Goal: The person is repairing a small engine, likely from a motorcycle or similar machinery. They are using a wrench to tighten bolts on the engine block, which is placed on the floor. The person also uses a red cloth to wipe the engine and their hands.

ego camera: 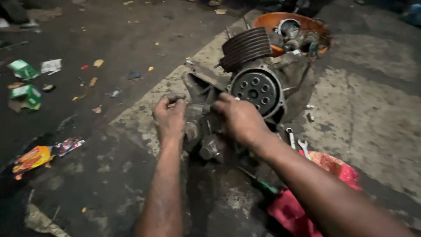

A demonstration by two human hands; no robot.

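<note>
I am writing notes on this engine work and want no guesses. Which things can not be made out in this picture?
- Head view: what the left hand grips on the engine; its curled fingers cover it.
- The part under the right hand: hidden by the palm.
- Contents of the orange basin: dark, and partly behind the engine's fins.
- Spanners: lower ends hidden by the right arm and red cloth.
- Floor litter: too small and blurred.

engine [252, 87] fills the centre; wrenches [297, 142] and red cloth [307, 206] crowd lower right, basin [267, 19] upper right; floor [109, 175] lower left lies open.
</note>
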